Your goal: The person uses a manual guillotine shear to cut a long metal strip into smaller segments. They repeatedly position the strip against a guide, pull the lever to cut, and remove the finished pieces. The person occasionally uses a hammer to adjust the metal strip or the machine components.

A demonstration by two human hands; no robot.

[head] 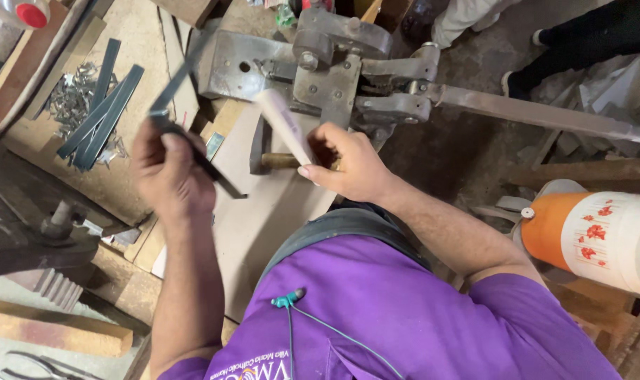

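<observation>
My left hand grips thin dark metal strips that reach up toward the grey lever shear, with a short end sticking out lower right. My right hand holds a pale rod-shaped handle, blurred, raised in front of the shear. Just under that hand lies a hammer on a sheet of cardboard. The shear's long lever bar runs off to the right.
A bundle of dark metal strips lies on a pile of small metal offcuts at upper left. A dark vise-like tool and wooden blocks sit lower left. An orange and white flowered jug stands right. Another person's legs show at top.
</observation>
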